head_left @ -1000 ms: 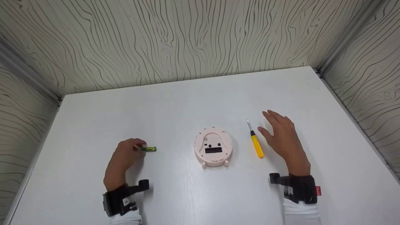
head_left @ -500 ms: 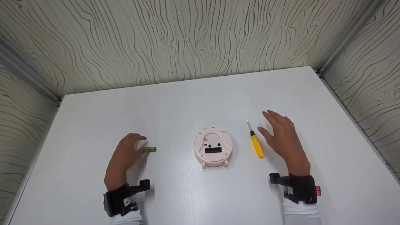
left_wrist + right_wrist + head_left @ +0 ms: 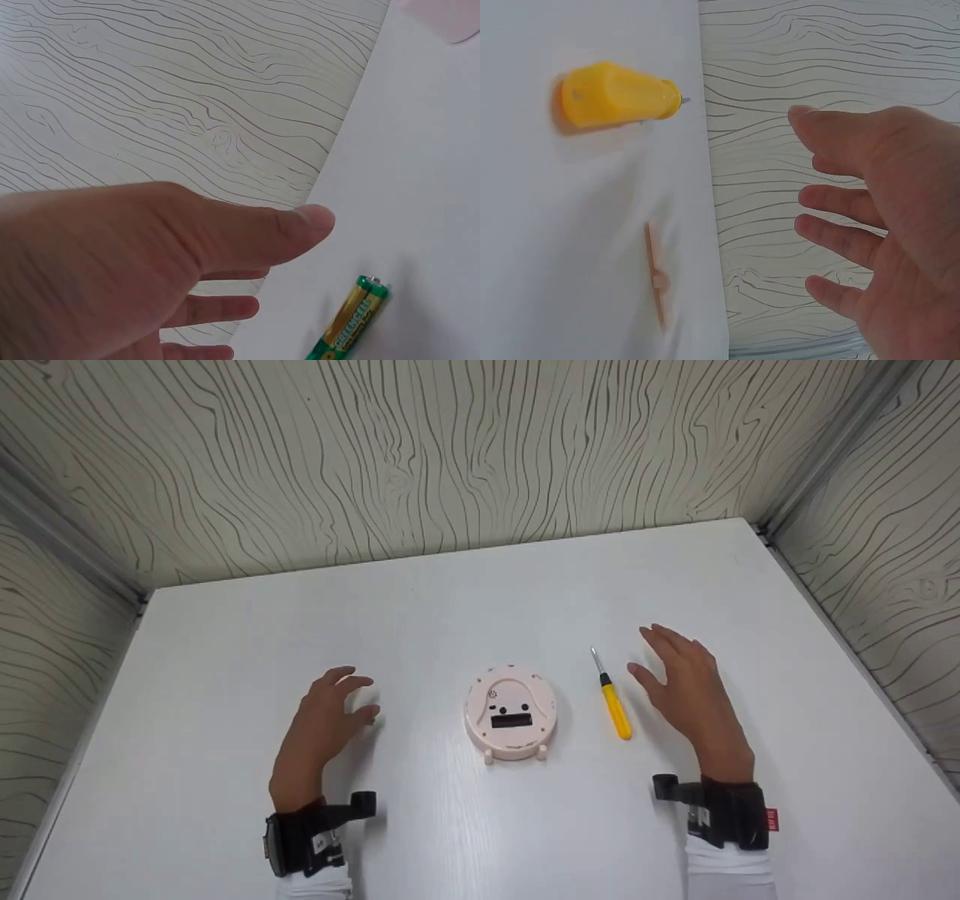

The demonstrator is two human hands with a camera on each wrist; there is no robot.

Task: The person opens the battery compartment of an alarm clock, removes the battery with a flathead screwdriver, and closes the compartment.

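Note:
My left hand (image 3: pixel 322 727) hovers at the left of the table, thumb and fingers spread, holding nothing. A green and gold battery (image 3: pixel 349 322) lies on the table near it; the head view has it almost wholly hidden by the thumb. In the middle sits a pale pink round clock-like device (image 3: pixel 511 690), its back up with a dark battery slot showing. To its right lies a screwdriver (image 3: pixel 616 709) with a yellow handle. Beside that, my right hand (image 3: pixel 694 705) has loosely extended fingers and touches nothing visible.
A thin pinkish strip (image 3: pixel 657 277) lies on the white table (image 3: pixel 450 615) in the right wrist view. Wood-patterned panels (image 3: pixel 450 450) enclose the back and sides. Both wrists carry black camera mounts (image 3: pixel 304 840).
My left hand's fingers, at the battery one second ago, have spread apart, and the hand has moved right and slightly farther from me. My right hand has shifted slightly right.

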